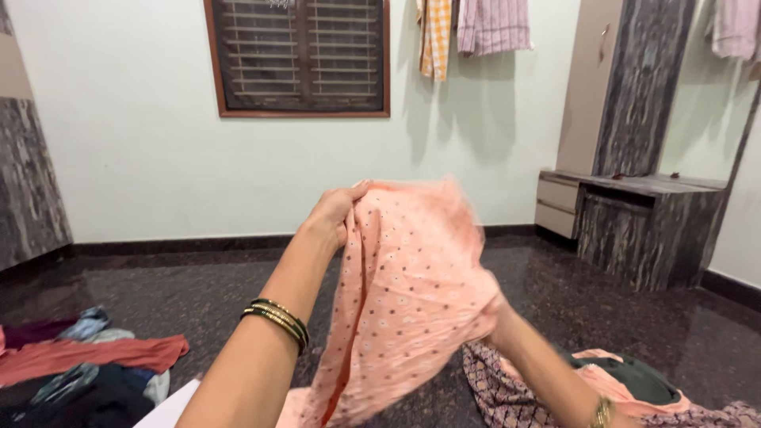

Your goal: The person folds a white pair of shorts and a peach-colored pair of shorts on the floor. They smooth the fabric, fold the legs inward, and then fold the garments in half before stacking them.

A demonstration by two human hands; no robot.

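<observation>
Holding up a peach cloth (404, 293) at centre frame, printed with small dots, its upper edge blurring as if in motion. Left hand (333, 214), just left of centre, pinching the cloth's top corner between fingers and thumb, clenched on it; bangles (277, 321) sitting on that forearm lower down. Right hand (495, 317), right of centre, mostly hiding behind the cloth; appearing to be gripping a fold from inside, though fingers not showing. Cloth draping down toward the bottom edge, its lower end lying near a patterned garment (495, 392) at lower right. Clothes heap (79, 364) lying at lower left on the dark floor (618, 309), well apart from the hands. Window (300, 57) showing at upper centre, hung towels (468, 28) at upper right, a dresser (634, 214) standing at right. Risks, as judged: left pinch taking only a thin edge, so the corner possibly slipping free and the cloth dropping onto the floor; loose lower end possibly tangling with the patterned garment; bangles possibly snagging the weave if dragging across it.
</observation>
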